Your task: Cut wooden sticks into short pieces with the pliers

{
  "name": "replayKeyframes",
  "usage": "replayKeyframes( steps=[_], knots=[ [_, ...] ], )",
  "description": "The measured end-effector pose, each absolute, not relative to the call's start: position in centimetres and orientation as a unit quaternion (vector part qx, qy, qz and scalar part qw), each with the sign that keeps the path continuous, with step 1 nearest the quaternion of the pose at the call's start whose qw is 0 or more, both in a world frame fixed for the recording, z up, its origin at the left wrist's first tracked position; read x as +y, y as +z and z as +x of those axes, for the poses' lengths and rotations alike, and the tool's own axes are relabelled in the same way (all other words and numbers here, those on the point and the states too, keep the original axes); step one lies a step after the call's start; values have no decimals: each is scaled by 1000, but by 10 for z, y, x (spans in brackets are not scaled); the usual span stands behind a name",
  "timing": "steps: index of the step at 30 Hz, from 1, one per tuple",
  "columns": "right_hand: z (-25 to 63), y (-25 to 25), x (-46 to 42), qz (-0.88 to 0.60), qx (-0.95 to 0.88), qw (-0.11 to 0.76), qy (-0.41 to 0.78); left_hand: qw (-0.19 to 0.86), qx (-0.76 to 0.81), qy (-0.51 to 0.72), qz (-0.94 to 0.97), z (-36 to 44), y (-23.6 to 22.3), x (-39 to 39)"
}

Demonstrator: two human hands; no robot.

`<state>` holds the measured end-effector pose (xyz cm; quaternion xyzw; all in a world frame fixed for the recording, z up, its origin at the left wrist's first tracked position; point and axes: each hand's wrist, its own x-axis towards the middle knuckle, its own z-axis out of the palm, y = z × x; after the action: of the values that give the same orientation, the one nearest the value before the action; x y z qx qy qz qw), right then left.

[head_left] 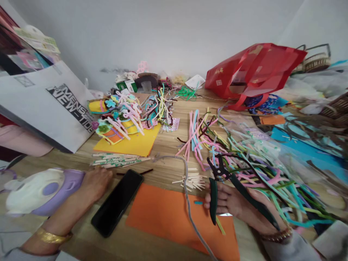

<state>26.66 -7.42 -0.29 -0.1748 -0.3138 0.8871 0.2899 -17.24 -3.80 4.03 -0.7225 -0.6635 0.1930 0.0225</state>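
My right hand is shut on a pair of green-handled wire cutters, with the metal jaws pointing up and away from me. A long grey pipe cleaner curves across the table just left of the hand and runs over an orange paper sheet. My left hand, with a gold bangle at its wrist, rests on the table with curled fingers, holding nothing. A black smartphone lies close to that hand, and a white and purple plastic object sits behind the wrist.
Heaps of coloured pipe cleaners and a clear plastic bag of them fill the right. Pipe-cleaner flowers stand on yellow card. Wooden sticks and short cut pieces lie about. A red bag and white tote bag stand behind.
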Motion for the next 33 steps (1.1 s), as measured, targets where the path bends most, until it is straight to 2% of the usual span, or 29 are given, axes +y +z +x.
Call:
replayKeyframes(
  steps=[4,12,14,17,23,33],
  knots=[
    [267,-3,-74,-167,-310,292,889,53,-649,270,-709,-170,40,-36],
    [269,-7,-75,-167,-289,291,897,104,-617,160,-763,-150,62,-43],
    [268,-7,-74,-169,-288,290,897,95,-610,84,-782,-128,68,-45],
    [267,-5,-74,-172,-291,298,893,14,-582,-33,-812,-84,65,-50],
    [266,-6,-75,-168,-297,303,890,-229,-451,-122,-854,-8,41,-41],
    [266,-4,-75,-169,-315,313,880,-325,-357,-134,-865,40,29,-7]
  ],
)
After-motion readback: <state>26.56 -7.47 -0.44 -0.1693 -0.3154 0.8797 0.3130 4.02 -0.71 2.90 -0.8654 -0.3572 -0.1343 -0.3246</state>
